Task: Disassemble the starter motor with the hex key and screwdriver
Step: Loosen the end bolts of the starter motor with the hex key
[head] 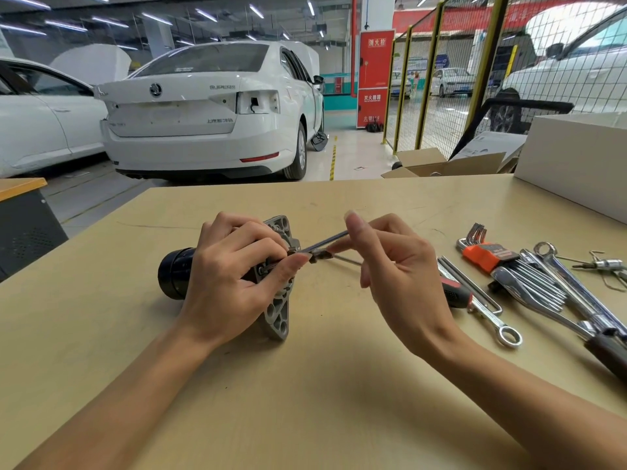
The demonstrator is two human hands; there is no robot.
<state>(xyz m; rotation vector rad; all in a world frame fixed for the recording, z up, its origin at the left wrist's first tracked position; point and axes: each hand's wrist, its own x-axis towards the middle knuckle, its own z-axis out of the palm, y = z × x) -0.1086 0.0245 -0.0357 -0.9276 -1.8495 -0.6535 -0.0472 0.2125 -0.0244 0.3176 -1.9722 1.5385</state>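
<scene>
— Workshop floor beyond the hands, white car point(210, 110) parked; tan table point(305, 385) under them. And the motor?
— Starter motor point(271, 283) lies beneath the left hand point(234, 283), fingers curled around its housing. Right hand point(393, 266) pinches a thin hex key point(322, 244) at the motor; screwdriver point(456, 293) just right.

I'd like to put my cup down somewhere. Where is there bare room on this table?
Free: the near table between the forearms, and the far strip between the motor and the white box. Crowded: the right side, with the hex keys, wrenches and screwdriver.
</scene>
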